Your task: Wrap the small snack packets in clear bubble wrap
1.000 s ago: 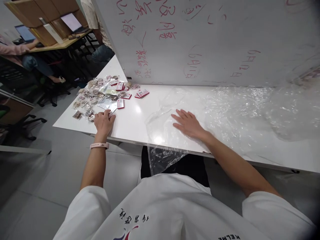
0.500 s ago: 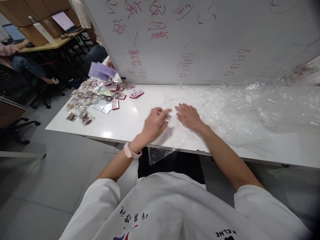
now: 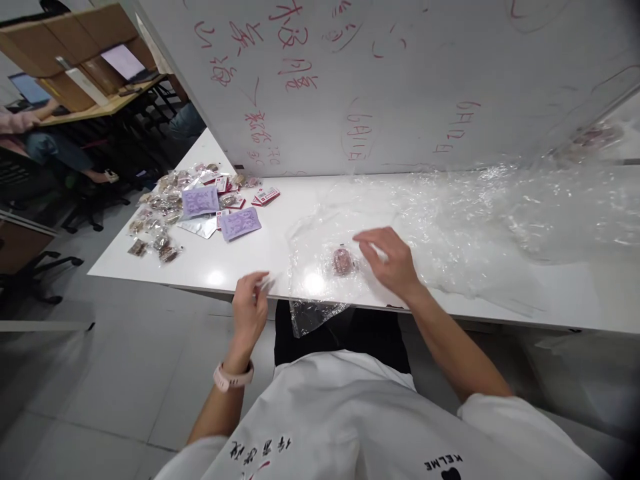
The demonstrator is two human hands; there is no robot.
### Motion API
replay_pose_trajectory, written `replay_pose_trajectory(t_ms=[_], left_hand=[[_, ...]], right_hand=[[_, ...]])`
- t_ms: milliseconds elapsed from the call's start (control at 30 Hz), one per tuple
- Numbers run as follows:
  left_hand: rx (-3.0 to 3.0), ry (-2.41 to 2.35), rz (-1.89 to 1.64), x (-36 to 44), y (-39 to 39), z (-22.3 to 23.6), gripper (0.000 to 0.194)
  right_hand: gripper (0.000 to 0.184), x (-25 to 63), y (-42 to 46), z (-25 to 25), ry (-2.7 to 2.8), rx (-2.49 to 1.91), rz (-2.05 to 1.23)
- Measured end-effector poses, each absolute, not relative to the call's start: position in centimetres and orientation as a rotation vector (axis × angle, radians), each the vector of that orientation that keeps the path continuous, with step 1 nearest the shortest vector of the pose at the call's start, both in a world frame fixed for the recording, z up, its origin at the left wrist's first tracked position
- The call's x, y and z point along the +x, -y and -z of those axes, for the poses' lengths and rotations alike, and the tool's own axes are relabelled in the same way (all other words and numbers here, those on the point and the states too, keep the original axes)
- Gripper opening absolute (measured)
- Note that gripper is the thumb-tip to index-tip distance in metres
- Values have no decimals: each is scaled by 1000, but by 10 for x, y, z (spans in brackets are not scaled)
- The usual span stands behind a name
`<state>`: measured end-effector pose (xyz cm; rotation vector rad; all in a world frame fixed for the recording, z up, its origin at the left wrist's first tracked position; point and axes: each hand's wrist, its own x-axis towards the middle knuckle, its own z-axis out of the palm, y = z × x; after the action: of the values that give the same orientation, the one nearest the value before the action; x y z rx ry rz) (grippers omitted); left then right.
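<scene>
A large sheet of clear plastic film [image 3: 450, 220] is spread over the white table [image 3: 240, 257], and one corner hangs off the front edge. A small brownish-pink packet [image 3: 343, 261] lies at the film's near left part, whether on it or under a layer I cannot tell. My left hand [image 3: 250, 307] hovers at the table's front edge with its fingers pinched on the film's left edge. My right hand [image 3: 389, 263] is just right of the packet, its fingers curled and thumb and forefinger pinching the film.
A heap of small snack packets [image 3: 157, 217] and red-white cards [image 3: 267, 195] covers the table's far left, with two purple packets [image 3: 241, 223] on and beside it. A whiteboard partition [image 3: 400, 80] stands behind. People sit at desks [image 3: 100, 100] at far left.
My left hand left the heap, crossed to the film, then drew back to its left edge. A small packet now lies at the film. Two purple packets landed by the heap. My right hand lifted from flat.
</scene>
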<state>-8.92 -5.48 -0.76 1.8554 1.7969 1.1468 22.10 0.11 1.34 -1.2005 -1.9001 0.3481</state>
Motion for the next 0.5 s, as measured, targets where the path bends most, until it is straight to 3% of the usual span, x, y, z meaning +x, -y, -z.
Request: replay_pose_trajectory(t_ms=[100, 233, 300, 367, 500], left_hand=[[1339, -1839, -1112, -97, 104, 26, 23], [863, -1495, -878, -78, 127, 36, 47], [866, -1325, -751, -67, 116, 26, 43], [960, -1185, -682, -60, 95, 7, 36], [1144, -972, -869, -41, 44, -44, 36]], right_hand=[[32, 206, 57, -6, 2093, -1109, -311], [56, 197, 100, 23, 2370, -1159, -175], [59, 197, 102, 33, 2363, -1256, -119], [53, 198, 95, 37, 2265, -1329, -79], [21, 197, 72, 24, 1959, -1318, -89]])
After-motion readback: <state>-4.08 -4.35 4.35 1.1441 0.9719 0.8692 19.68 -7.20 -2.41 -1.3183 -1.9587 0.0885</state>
